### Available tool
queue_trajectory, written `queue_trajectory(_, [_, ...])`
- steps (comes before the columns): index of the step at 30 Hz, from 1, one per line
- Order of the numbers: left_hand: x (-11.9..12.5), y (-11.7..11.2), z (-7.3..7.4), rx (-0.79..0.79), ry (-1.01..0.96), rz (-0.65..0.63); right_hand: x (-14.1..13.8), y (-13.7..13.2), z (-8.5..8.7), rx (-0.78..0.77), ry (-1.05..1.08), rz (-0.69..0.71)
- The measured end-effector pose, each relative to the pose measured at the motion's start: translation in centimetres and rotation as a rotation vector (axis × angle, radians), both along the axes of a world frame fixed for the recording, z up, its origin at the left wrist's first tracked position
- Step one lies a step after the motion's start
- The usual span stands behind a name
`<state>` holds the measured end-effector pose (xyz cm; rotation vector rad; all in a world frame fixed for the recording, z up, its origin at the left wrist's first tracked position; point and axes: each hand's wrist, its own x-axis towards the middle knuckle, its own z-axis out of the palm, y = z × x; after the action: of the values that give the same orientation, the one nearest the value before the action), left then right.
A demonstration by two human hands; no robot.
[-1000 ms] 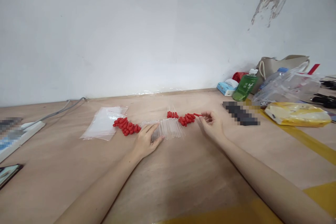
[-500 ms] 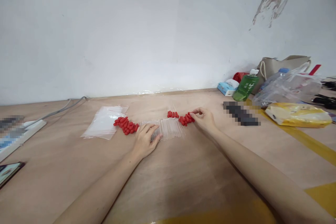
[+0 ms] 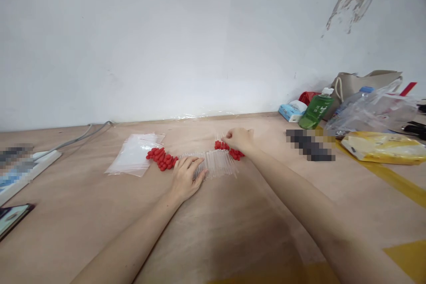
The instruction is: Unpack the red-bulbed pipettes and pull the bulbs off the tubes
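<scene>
A row of thin clear tubes (image 3: 218, 164) lies on the table, with clusters of red bulb-like ends at both sides. My left hand (image 3: 186, 176) rests on the left part of this row, fingers stretched out and lightly spread, holding nothing. The red ends on the left (image 3: 162, 159) fan out just beyond its fingertips. Behind the row lies a smaller group of tubes with red ends (image 3: 221, 145), clear shafts toward the wall. Over that group my right hand (image 3: 240, 139) is closed in a pinch; what is between its fingertips is hidden. It partly covers the right-hand red ends (image 3: 237, 155).
Clear plastic bags (image 3: 133, 155) lie flat at the left, near a white power strip (image 3: 43, 164) and a phone (image 3: 15, 219). At the right stand a tissue pack (image 3: 293, 110), a green bottle (image 3: 316, 108), a plastic bag (image 3: 372, 108) and a yellow-white packet (image 3: 382, 147).
My right hand has moved left and slightly back, from the right-hand red ends to over the small rear group. My left hand stays on the tubes. The view has shifted slightly.
</scene>
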<state>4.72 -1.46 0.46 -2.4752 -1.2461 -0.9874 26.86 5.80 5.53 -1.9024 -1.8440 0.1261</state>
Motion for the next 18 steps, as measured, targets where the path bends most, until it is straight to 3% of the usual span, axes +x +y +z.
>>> queue_trajectory(7, [-0.4, 0.0, -0.3, -0.016, -0.018, 0.025, -4.8, 1.6, -0.4, -0.185, -0.224, -0.060])
queue_trajectory(18, [-0.2, -0.1, -0.1, -0.050, -0.037, 0.040, -4.0, 1.4, -0.5, -0.130, -0.171, -0.132])
